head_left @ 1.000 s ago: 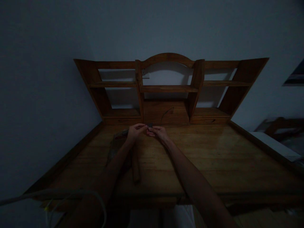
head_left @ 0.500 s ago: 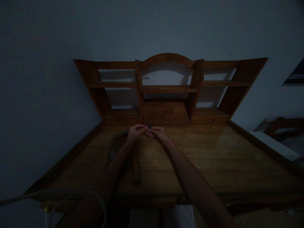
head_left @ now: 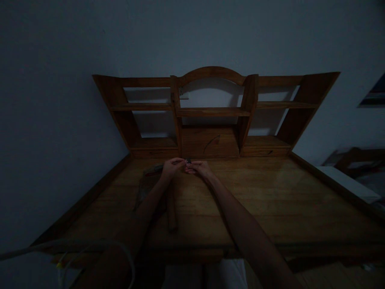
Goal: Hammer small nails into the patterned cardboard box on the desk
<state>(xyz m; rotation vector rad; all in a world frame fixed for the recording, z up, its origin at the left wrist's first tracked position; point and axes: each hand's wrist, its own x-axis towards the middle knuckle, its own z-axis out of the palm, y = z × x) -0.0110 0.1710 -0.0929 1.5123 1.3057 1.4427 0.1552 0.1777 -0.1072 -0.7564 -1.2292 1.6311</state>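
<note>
Both hands meet over the far middle of a wooden desk, fingertips nearly touching. My left hand [head_left: 172, 166] is closed in a pinch at the left side of a small dark piece [head_left: 189, 161]. From the other side, my right hand [head_left: 199, 168] pinches the same piece between thumb and fingers. It is too small and dim to name. Beneath my left forearm lies a dark, flat, see-through bag or sheet [head_left: 144, 188], partly hidden. A tool with red and dark parts [head_left: 154, 172] rests at its top, and a brown wooden bar [head_left: 171, 212] lies beside the forearm.
A wooden hutch [head_left: 215, 112] with shelves and small drawers stands along the back of the desk [head_left: 264, 200]. Raised wooden rails edge both sides. A pale cable [head_left: 75, 242] loops across the lower left. At right is a white surface [head_left: 345, 182]. The room is dark.
Both hands stay in almost the same place. The small dark piece between the fingertips has turned or tilted slightly and shows less above the fingers.
</note>
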